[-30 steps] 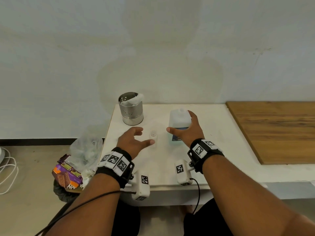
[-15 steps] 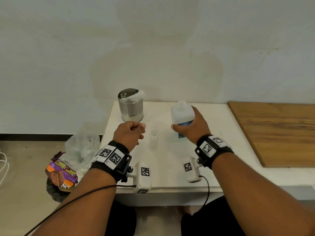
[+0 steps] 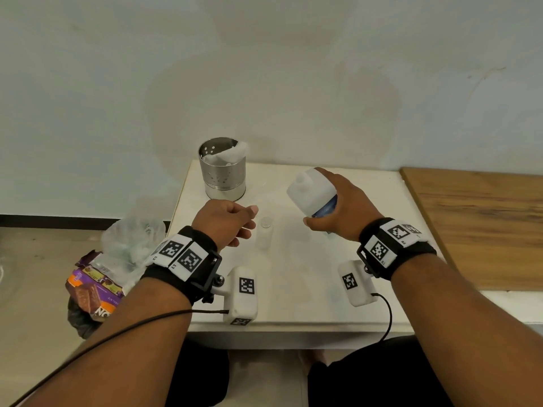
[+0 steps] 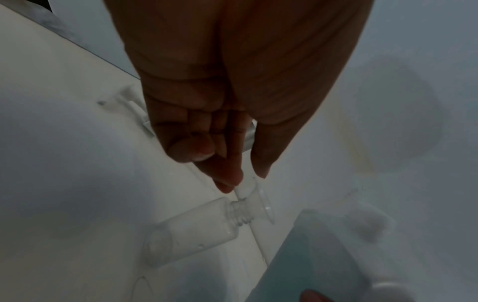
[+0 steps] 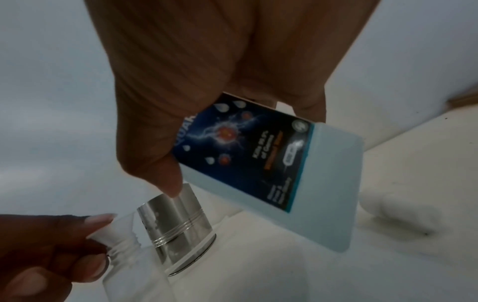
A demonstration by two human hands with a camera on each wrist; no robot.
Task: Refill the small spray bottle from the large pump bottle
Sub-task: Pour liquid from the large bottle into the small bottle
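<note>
The small clear spray bottle [image 3: 265,235] stands uncapped on the white table [image 3: 296,292], with a small clear funnel [image 5: 119,224] in its neck. My left hand [image 3: 249,223] pinches that funnel between thumb and forefinger, as the left wrist view shows the funnel [image 4: 260,201] at my fingertips. My right hand [image 3: 320,207] grips the large white bottle [image 3: 308,188] with the blue label [image 5: 248,155]. It is lifted off the table and tilted left, its open neck pointing toward the small bottle. No pump is on it.
A perforated metal cup [image 3: 222,174] holding a white cloth stands at the table's back left. A wooden board [image 3: 484,227] lies to the right. Plastic bags and wrappers [image 3: 114,265] sit on the floor at the left.
My right hand has lifted the large bottle and tipped it leftward toward the small bottle. My left hand has gone from spread to pinching at the small bottle's top.
</note>
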